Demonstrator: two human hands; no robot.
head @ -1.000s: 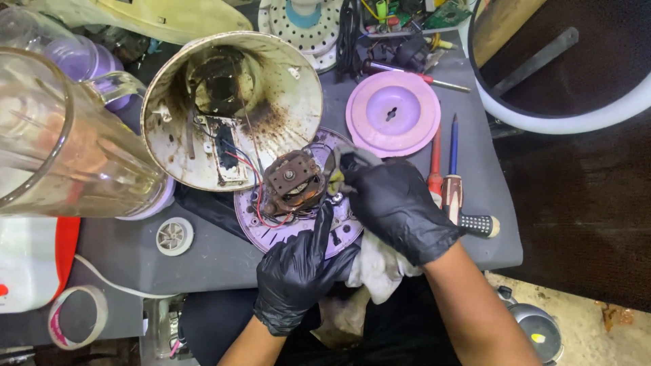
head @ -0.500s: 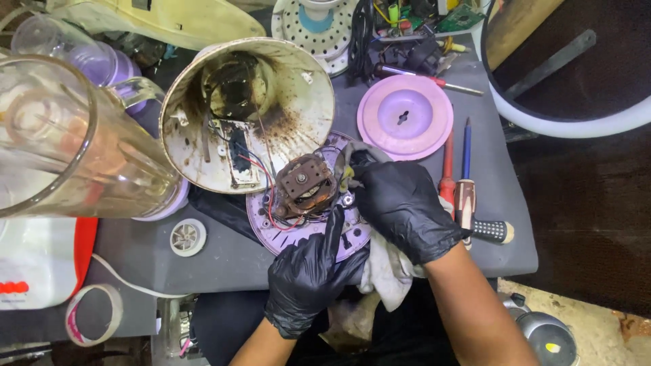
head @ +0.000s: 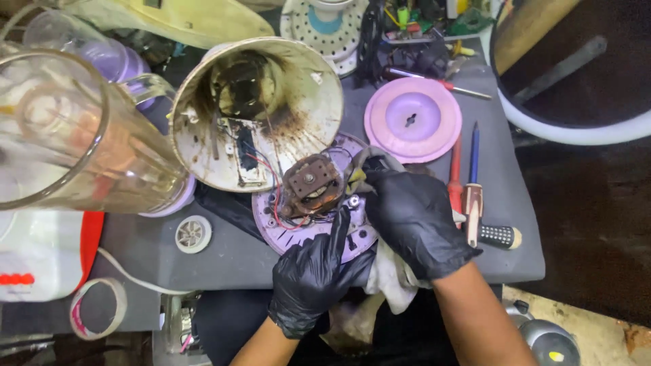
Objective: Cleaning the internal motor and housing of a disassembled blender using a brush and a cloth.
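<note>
Black-gloved, the left hand lies on the near edge of the purple base plate, its forefinger stretched forward toward the rusty brown motor that sits on that plate, just ahead of the fingertip. The right hand curls beside the motor's right flank, fingers closed around a yellowish cloth pressed to it, so it is the nearer one. Red wires run from the motor back to the open, grimy cream housing lying behind
</note>
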